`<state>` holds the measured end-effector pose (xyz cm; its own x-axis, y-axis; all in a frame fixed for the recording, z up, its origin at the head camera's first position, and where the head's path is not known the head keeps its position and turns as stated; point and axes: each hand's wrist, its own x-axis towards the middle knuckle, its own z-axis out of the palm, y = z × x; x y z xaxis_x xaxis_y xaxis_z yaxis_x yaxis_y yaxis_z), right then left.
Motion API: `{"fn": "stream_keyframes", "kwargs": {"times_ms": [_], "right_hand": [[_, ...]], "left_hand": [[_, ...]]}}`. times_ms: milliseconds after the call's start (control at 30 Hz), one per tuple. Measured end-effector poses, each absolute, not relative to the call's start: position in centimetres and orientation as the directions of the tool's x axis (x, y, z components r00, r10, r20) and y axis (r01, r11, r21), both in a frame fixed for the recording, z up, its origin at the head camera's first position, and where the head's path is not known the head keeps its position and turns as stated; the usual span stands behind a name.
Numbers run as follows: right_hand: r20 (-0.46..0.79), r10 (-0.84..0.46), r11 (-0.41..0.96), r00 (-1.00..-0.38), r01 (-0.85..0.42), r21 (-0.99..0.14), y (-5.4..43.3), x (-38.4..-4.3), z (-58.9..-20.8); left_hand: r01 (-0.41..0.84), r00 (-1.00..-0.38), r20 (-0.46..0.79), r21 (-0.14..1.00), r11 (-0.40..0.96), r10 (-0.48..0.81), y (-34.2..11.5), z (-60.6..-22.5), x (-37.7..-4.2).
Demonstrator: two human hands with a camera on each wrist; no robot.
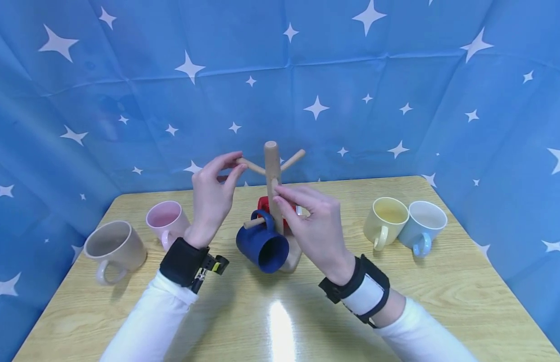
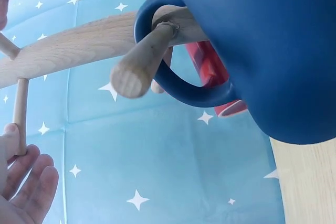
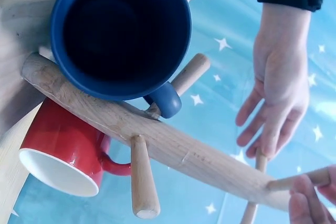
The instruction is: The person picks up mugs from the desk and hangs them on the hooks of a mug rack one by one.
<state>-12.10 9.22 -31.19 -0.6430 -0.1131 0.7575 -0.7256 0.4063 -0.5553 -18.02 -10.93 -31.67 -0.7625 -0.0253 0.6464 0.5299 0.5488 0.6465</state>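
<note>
Wooden mug tree (image 1: 271, 173) set upright near middle of counter (image 1: 343, 327). Tip of upper left peg (image 1: 253, 167) pinched by left hand (image 1: 214, 188); near-side upper peg (image 3: 286, 183) pinched by right hand (image 1: 319, 221). Blue mug (image 1: 252, 246) hung by handle on lower peg (image 1: 254, 223); red mug (image 3: 65, 137) seen behind post (image 3: 194, 157) (how its handle sits cannot be told). Beige mug (image 1: 126, 249), pink mug (image 1: 171, 223) set at left; yellow mug (image 1: 375, 221), light-blue mug (image 1: 415, 234) at right.

A pale wood-grained table (image 1: 447, 301) is bearing a wooden mug stand (image 1: 272, 168) near its middle. A greyish-beige mug (image 1: 121, 247) and a pink mug (image 1: 164, 224) are standing leftward; a yellow mug (image 1: 374, 225) and a light-blue mug (image 1: 420, 230) (just beside each other) are standing rightward.
</note>
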Motion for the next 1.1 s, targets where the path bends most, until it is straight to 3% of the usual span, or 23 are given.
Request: {"fn": "stream_keyframes", "kwargs": {"times_ms": [600,833,967,1100], "right_hand": [[0.758,-0.182,0.396,-0.626,-0.753,-0.526,8.1,-12.4,-30.9],[0.745,-0.071,0.401,-0.664,-0.702,-0.588,10.9,-14.6,-30.0],[0.695,-0.013,0.391,-0.719,-0.643,-0.659,12.7,-17.0,-29.4],[0.551,-0.064,0.375,-0.832,-0.532,-0.760,13.8,-19.1,-29.2]], "left_hand": [[0.500,-0.796,0.604,0.683,0.533,-0.027,-11.6,-31.5,-19.0],[0.516,-0.760,0.645,0.672,0.530,-0.078,-11.3,-31.4,-17.9],[0.567,-0.707,0.702,0.635,0.525,-0.086,-10.8,-31.5,-16.3],[0.614,-0.667,0.741,0.605,0.508,-0.077,-10.0,-31.9,-14.6]]}}
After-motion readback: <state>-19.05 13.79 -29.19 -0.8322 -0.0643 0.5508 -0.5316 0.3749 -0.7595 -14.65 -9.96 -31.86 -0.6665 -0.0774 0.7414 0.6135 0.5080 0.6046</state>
